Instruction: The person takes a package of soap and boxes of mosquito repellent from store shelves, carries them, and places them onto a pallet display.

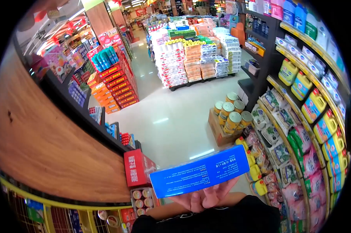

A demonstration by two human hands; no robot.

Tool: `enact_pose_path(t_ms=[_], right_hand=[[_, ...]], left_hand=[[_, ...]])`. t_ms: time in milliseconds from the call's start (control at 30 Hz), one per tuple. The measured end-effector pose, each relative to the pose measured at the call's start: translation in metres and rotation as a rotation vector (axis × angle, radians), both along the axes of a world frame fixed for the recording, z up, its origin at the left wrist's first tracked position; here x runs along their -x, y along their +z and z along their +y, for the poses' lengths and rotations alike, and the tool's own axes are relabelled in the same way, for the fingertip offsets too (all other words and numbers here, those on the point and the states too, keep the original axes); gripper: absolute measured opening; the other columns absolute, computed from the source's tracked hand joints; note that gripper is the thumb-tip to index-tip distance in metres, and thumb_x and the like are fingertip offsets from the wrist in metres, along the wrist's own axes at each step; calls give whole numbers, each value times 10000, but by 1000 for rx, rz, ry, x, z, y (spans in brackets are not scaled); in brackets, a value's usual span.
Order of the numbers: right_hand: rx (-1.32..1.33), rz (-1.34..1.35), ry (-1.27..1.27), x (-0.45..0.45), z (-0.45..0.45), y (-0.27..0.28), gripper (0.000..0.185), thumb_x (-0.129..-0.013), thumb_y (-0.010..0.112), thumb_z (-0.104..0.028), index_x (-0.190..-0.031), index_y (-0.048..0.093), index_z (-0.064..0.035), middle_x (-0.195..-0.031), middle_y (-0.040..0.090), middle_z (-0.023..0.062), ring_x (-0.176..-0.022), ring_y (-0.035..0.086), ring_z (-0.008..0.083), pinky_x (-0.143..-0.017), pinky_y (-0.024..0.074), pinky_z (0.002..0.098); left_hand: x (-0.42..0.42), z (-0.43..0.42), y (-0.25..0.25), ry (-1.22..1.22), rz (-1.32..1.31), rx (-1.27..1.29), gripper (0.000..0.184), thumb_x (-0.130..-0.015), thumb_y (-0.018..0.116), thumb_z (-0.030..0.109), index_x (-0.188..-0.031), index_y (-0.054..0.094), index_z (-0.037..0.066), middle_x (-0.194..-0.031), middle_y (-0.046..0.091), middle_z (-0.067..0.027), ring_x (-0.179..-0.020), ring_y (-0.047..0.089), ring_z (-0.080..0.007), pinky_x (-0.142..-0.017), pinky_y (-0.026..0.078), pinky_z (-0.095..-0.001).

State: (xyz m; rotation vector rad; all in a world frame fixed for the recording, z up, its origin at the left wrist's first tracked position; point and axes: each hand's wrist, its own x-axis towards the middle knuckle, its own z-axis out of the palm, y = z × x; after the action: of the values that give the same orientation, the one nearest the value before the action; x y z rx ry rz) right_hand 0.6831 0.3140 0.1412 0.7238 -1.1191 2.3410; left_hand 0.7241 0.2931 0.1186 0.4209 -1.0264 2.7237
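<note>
A long blue cardboard box point(200, 171) with rows of small white and yellow print is held out in front of my body. It tilts slightly, its right end higher than its left. My left hand point(188, 200) is closed on the box's near lower edge. Close beside it, my right hand point(221, 192) grips the same edge further right. Both thumbs show near each other; most of the other fingers are hidden by the box.
Shelves of yellow bottles point(300, 85) and bagged goods point(288, 145) line the right side. Gold-colored cans point(233, 119) stand by a carton ahead. A wood panel point(55, 132) and a red box point(137, 169) are at left. Stacked packs point(195, 62) fill a floor display.
</note>
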Motion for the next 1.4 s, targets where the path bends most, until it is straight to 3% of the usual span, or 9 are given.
enact_pose_path(t_ms=[133, 300, 467, 700, 867, 967, 1067, 1100, 1400], right_hand=[[-116, 197, -299, 94, -63, 9, 576, -872, 467, -559, -1415, 427, -370, -1381, 352, 102, -1248, 441, 290, -930, 532, 512], [-559, 638, -1353, 195, -136, 15, 559, -882, 444, -661, -1387, 485, -425, -1341, 379, 100, -1233, 444, 282, -927, 533, 516], [-563, 669, -1540, 284, -214, -5, 561, -892, 420, -763, -1360, 544, -481, -1301, 407, 99, -1217, 447, 274, -923, 534, 520], [-726, 905, -1645, 457, -307, 25, 649, -816, 449, -783, -1388, 514, -483, -1179, 420, 100, -1175, 448, 292, -884, 448, 290], [-545, 646, -988, 574, -372, 29, 684, -825, 508, -520, -1466, 354, -335, -1305, 391, 126, -1207, 435, 283, -939, 443, 335], [-243, 163, -352, 638, -392, 36, 748, -831, 544, -361, -1513, 258, -247, -1381, 373, 141, -1226, 428, 277, -972, 439, 363], [-93, -101, -152, 700, -410, 33, 836, -836, 580, -203, -1560, 162, -158, -1457, 356, 157, -1245, 420, 271, -1005, 436, 390], [-60, -144, -127, 722, -418, 30, 870, -838, 592, -150, -1575, 130, -129, -1482, 350, 162, -1251, 418, 270, -1015, 435, 399], [60, -228, 44, 948, -483, 11, 973, -776, 672, -18, -1562, 99, -60, -1459, 368, 143, -1279, 423, 232, -1050, 396, 384]], left_hand=[[104, -47, 20, -204, -64, -202, 912, -793, 686, 181, -1560, 199, 110, -1546, 291, -67, -1352, 398, -283, -1055, 381, -418], [217, -107, 33, -282, -122, -257, 897, -802, 679, 189, -1562, 208, 120, -1548, 303, -47, -1344, 412, -259, -1043, 395, -390], [330, -166, 28, -315, -95, -295, 882, -812, 672, 197, -1565, 217, 130, -1550, 316, -26, -1337, 426, -235, -1031, 408, -363], [496, -275, 19, -289, -28, -312, 861, -826, 662, 207, -1568, 230, 144, -1552, 333, 2, -1326, 446, -201, -1014, 428, -323], [625, -334, 22, 164, -39, -177, 1004, -669, 719, 102, -1534, 213, 32, -1516, 311, -119, -1337, 406, -236, -1055, 388, -361], [678, -375, 25, 1062, -382, 650, 926, -707, 701, 101, -1509, 249, -7, -1488, 307, -141, -1349, 383, -255, -1068, 377, -380], [724, -418, 27, 1909, -725, 1556, 850, -746, 682, 99, -1483, 286, -46, -1460, 303, -164, -1362, 359, -273, -1081, 366, -399], [741, -434, 15, 1951, -627, 1635, 851, -755, 661, 60, -1474, 231, -88, -1406, 246, -209, -1330, 342, -359, -1107, 322, -495], [945, -518, -7, 1993, -635, 2001, 943, -724, 687, 39, -1490, 147, -67, -1434, 186, -196, -1303, 330, -332, -1119, 289, -478]])
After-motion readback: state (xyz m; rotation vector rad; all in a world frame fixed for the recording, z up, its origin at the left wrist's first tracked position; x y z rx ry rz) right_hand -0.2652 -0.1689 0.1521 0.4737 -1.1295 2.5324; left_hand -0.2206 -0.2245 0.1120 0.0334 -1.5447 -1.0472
